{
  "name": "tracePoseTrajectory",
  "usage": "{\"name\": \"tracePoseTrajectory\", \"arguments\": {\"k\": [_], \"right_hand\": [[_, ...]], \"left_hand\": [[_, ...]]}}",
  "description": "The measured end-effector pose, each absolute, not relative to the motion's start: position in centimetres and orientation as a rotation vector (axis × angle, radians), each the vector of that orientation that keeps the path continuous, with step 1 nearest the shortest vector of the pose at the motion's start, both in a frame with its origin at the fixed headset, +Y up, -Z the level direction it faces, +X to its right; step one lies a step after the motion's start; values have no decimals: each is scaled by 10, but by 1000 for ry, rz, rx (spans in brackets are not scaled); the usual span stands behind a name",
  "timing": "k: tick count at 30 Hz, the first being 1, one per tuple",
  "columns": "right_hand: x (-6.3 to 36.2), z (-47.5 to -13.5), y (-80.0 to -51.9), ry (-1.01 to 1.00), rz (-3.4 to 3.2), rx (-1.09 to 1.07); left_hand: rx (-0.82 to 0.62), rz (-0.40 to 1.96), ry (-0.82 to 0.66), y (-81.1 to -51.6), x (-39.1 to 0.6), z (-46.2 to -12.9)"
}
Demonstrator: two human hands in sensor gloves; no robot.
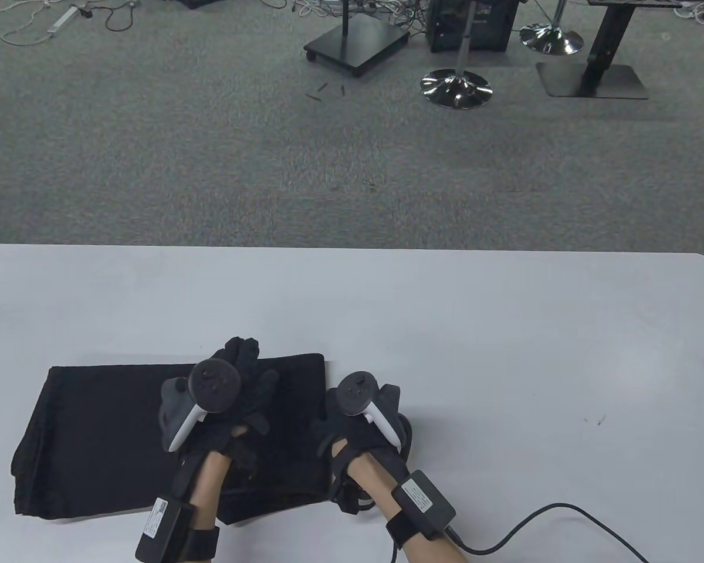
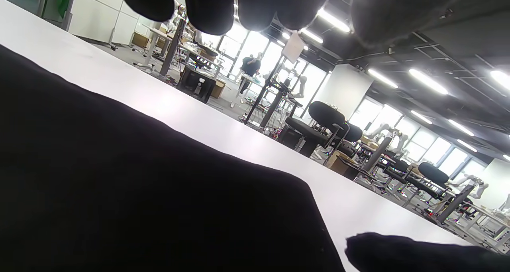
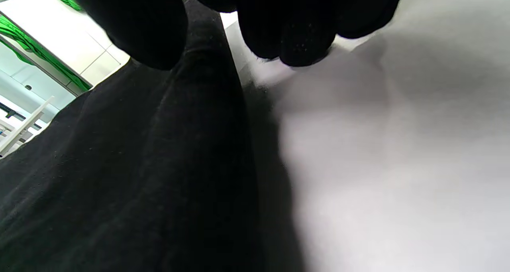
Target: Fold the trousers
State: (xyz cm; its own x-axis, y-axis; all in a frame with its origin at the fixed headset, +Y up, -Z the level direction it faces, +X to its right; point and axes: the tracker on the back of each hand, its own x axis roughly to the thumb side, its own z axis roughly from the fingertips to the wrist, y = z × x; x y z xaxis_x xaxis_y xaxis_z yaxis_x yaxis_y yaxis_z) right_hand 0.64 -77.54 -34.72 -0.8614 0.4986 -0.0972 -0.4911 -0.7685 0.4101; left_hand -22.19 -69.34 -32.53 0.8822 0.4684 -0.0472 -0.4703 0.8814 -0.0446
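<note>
Black trousers (image 1: 105, 434): folded into a flat, roughly rectangular stack, long side running left-right. Lies on near-left part of the white table (image 1: 446, 328), close to its near edge. Far edge straight; right edge a thick, rounded fold; near edge shows layers slightly offset. Matte cloth, few wrinkles.

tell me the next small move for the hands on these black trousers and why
Probably smooth the fold flat: the black trousers already lie folded in a rough rectangle on the white table. The left hand is over their right part, fingers raised off the cloth in its wrist view, and the right hand sits at their right edge. Pressing down and outward would likely tidy that edge.
</note>
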Motion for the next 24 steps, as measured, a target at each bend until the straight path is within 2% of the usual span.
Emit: {"name": "tracePoseTrajectory", "arguments": {"k": [15,19,24], "right_hand": [[-11,-351,-779,512,2519,-34],[1,-353,-774,520,2445,-26],[40,-357,-757,508,2346,-64]], "left_hand": [[-60,514,14,-692,-220,-325],[-69,495,8,-692,-217,-326],[-71,491,0,-692,-214,-325]]}}
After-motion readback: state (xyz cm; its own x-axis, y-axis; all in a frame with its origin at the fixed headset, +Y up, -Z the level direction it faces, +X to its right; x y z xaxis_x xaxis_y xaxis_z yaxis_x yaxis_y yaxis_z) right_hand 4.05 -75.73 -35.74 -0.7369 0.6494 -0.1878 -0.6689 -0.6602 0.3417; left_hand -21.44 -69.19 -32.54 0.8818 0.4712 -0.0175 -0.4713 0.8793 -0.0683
